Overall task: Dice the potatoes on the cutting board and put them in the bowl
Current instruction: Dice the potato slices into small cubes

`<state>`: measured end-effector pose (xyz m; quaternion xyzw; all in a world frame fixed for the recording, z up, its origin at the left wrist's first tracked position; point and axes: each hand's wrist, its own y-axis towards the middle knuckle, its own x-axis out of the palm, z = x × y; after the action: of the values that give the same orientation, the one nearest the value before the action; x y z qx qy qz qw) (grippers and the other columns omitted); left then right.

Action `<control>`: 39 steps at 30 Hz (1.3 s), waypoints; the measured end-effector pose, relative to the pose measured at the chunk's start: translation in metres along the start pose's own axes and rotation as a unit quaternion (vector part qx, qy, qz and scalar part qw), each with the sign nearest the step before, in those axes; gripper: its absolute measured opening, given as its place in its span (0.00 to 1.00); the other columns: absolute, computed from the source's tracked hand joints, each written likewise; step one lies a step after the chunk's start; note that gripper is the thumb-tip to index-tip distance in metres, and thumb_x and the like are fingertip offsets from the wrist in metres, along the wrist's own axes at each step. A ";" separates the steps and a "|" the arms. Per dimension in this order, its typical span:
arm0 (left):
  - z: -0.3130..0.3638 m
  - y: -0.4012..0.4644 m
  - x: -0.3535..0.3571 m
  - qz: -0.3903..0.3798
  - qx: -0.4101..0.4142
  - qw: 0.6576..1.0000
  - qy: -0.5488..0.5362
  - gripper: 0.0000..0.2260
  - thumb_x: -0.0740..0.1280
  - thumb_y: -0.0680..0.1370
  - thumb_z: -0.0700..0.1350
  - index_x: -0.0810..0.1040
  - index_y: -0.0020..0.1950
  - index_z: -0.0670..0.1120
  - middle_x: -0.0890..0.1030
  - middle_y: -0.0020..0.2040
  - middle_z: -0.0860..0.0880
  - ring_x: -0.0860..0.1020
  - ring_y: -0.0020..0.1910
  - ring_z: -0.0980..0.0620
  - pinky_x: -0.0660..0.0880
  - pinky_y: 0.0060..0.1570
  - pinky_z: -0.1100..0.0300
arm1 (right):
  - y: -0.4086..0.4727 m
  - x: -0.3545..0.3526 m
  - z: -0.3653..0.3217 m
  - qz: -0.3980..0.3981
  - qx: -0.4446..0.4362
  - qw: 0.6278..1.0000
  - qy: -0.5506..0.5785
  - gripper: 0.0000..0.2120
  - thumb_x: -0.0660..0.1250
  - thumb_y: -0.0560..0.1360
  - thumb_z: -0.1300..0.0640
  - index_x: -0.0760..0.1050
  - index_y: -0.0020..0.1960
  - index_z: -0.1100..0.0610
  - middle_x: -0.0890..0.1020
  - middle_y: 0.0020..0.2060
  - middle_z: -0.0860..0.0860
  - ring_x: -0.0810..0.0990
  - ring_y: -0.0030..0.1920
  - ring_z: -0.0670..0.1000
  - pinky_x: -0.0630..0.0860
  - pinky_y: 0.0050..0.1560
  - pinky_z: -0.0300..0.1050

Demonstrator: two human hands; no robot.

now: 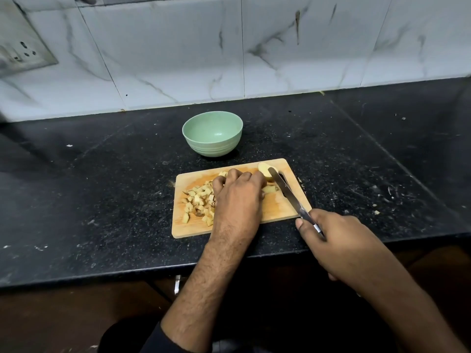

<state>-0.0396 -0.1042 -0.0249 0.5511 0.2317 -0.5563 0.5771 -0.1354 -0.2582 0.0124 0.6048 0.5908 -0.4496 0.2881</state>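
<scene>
A wooden cutting board [280,207] lies on the black counter. Several diced potato pieces [198,202] are heaped on its left half. My left hand [238,194] lies over the middle of the board with curled fingers on potato pieces that it mostly hides. A larger potato piece [263,169] sits at the board's far right. My right hand [331,240] grips the handle of a knife [285,191], and the blade tip rests against that larger piece. A green bowl [212,133] stands empty behind the board.
The black counter [102,187] stretches to both sides, with small scraps scattered at the right [387,197]. A marble-tiled wall [229,47] rises behind the bowl, with a socket plate [23,52] at the upper left. The counter's front edge runs just below the board.
</scene>
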 end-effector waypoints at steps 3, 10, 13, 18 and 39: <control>-0.005 -0.007 -0.005 0.007 0.012 1.000 0.017 0.06 0.66 0.80 0.48 0.78 0.55 0.55 0.79 0.51 0.57 0.69 0.56 0.52 0.55 0.56 0.51 | 0.001 0.002 -0.002 -0.003 -0.002 1.000 -0.002 0.16 0.53 0.82 0.38 0.73 0.52 0.47 0.80 0.31 0.48 0.81 0.34 0.48 0.82 0.45 0.52; -0.015 -0.013 -0.009 0.015 0.002 1.000 -0.017 0.06 0.68 0.79 0.48 0.80 0.53 0.57 0.79 0.50 0.60 0.67 0.58 0.55 0.55 0.56 0.53 | 0.002 0.005 -0.006 -0.017 -0.004 1.000 -0.007 0.15 0.53 0.82 0.38 0.73 0.52 0.46 0.80 0.34 0.48 0.81 0.35 0.48 0.82 0.46 0.53; -0.017 -0.011 -0.006 0.023 -0.010 0.999 -0.028 0.06 0.68 0.79 0.48 0.82 0.53 0.57 0.81 0.49 0.60 0.69 0.57 0.55 0.55 0.55 0.53 | 0.001 0.006 -0.004 -0.022 -0.005 1.000 -0.009 0.15 0.53 0.82 0.38 0.73 0.54 0.45 0.79 0.34 0.47 0.81 0.35 0.47 0.82 0.45 0.52; -0.016 -0.007 -0.004 0.047 -0.012 0.999 -0.020 0.07 0.67 0.79 0.45 0.83 0.51 0.56 0.82 0.43 0.59 0.69 0.54 0.54 0.55 0.52 0.54 | 0.000 0.009 -0.001 -0.032 0.000 0.999 -0.034 0.16 0.52 0.82 0.38 0.70 0.46 0.46 0.79 0.32 0.48 0.79 0.33 0.47 0.82 0.45 0.51; -0.005 -0.012 -0.007 0.004 -0.066 0.997 -0.032 0.18 0.67 0.77 0.63 0.80 0.62 0.56 0.81 0.54 0.55 0.68 0.60 0.51 0.56 0.54 0.51 | 0.000 0.011 -0.006 -0.032 -0.014 0.999 -0.036 0.16 0.52 0.82 0.39 0.70 0.46 0.47 0.79 0.33 0.48 0.78 0.32 0.47 0.81 0.44 0.51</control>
<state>-0.0508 -0.0948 -0.0250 0.4948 0.2472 -0.5548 0.6215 -0.1349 -0.2474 0.0050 0.5650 0.6056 -0.4713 0.3032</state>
